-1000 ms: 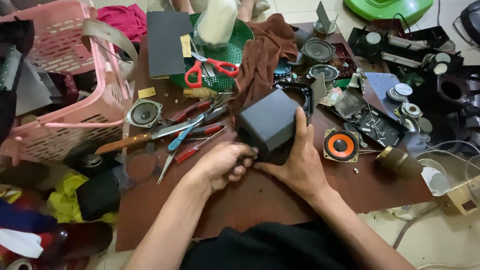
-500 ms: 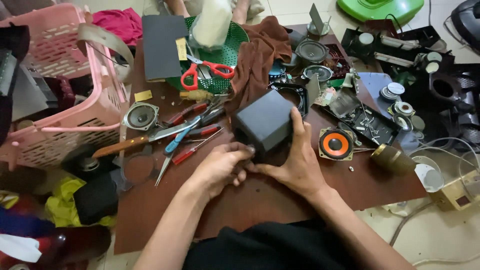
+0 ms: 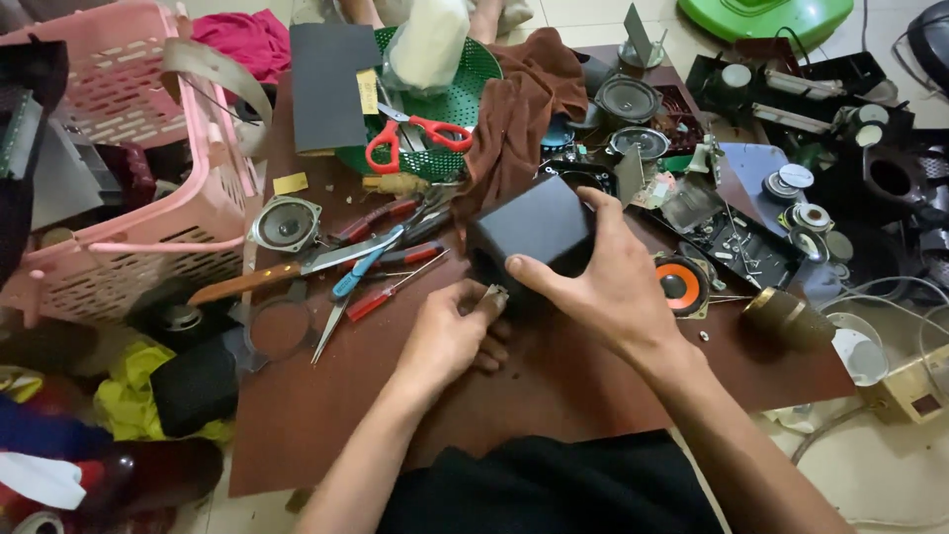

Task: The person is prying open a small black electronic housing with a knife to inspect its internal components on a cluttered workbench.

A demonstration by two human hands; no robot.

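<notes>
A small black box-shaped speaker cabinet stands tilted on the brown board. My right hand wraps over its near right side, thumb on the front edge and fingers over the top. Low at the cabinet's left, my left hand pinches a small pale object against the box; what that object is cannot be made out. Just right of my right hand lies a loose speaker with an orange cone.
Left of my hands lie a knife, screwdrivers and pliers, and a grey speaker. Behind are red-handled scissors on a green tray, a brown cloth and a pink basket. Speaker parts and circuit boards crowd the right.
The view has shifted slightly. My hands keep their hold on the black cabinet, which stays in about the same place; my left fingers have shifted a little at its lower corner.
</notes>
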